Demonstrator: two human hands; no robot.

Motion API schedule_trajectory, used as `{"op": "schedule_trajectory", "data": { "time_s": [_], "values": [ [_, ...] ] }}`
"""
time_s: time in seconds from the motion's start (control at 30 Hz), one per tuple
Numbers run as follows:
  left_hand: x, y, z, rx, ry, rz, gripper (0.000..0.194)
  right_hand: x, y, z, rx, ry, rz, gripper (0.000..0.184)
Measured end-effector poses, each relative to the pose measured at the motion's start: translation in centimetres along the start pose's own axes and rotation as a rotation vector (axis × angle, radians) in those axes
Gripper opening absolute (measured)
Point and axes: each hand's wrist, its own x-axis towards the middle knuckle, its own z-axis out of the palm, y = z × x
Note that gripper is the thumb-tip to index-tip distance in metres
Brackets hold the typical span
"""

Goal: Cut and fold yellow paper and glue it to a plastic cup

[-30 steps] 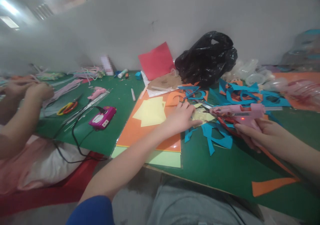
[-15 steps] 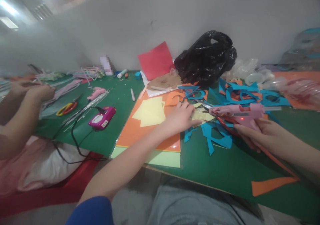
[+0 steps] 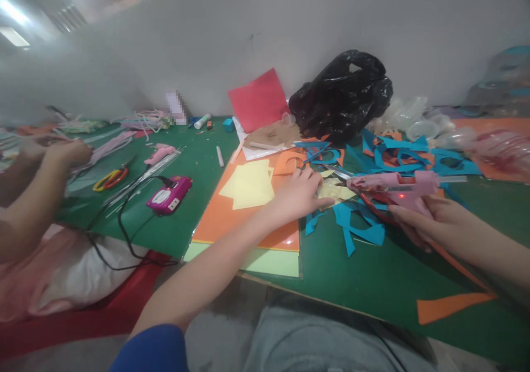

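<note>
In my right hand (image 3: 430,220) is a pink hot glue gun (image 3: 395,187) with a small red light lit. Its nozzle points left, right at a pale yellow piece (image 3: 337,190) with something translucent on it. My left hand (image 3: 298,192) grips the left side of that piece, thumb along its near edge and fingers bent at the far side. Part of the piece is hidden by the hand. Red handles, seemingly of scissors (image 3: 372,206), lie under the glue gun. Blue paper offcuts (image 3: 358,226) surround the piece.
Yellow sheets (image 3: 250,184) lie on orange sheets (image 3: 244,228) to the left. Behind stand a black plastic bag (image 3: 343,96) and red paper (image 3: 260,101). A purple power socket (image 3: 169,195) with cables, another glue gun (image 3: 159,154) and scissors (image 3: 111,179) are near a co-worker's hands (image 3: 62,154).
</note>
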Motion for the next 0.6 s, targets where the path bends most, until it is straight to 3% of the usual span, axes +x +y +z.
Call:
{"op": "schedule_trajectory", "data": {
  "time_s": [0.2, 0.37, 0.6],
  "values": [
    [0.0, 0.0, -0.1, 0.004, -0.007, 0.002, 0.036, 0.0, -0.2, 0.0, 0.019, 0.035, 0.051, 0.055],
    [0.0, 0.0, -0.1, 0.019, -0.006, 0.005, 0.037, 0.8, 1.0, -0.5, 0.01, -0.063, 0.033, 0.064],
    [0.0, 0.0, 0.0, 0.014, -0.003, 0.005, 0.037, 0.0, 0.5, -0.1, 0.042, 0.008, 0.025, 0.065]
  ]
}}
